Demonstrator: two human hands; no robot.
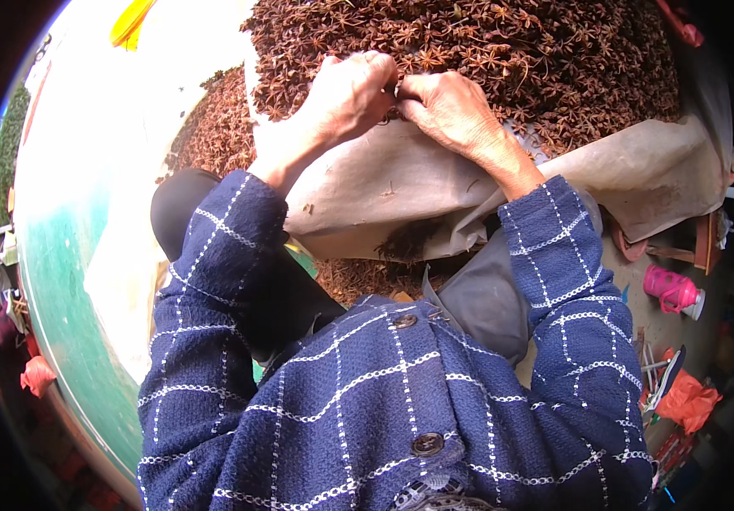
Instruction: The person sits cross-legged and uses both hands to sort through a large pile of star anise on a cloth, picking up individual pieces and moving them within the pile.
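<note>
My left hand and my right hand meet over the near edge of a broad heap of dried star anise. The fingers of both hands are curled in, and their tips pinch together around a small dark piece. Most of that piece is hidden by the fingers, so its kind is unclear. Below my hands, a pale sheet borders the heap and hangs in folds towards my lap. Both wrists rest close to this sheet, but whether they touch it is not plain.
To the left lies a second star anise pile on a bright pale surface. Brown stalks lie under the sheet's front fold, between my knees. At right are a pink thermos and a crumpled red plastic bag. A yellow object lies upper left.
</note>
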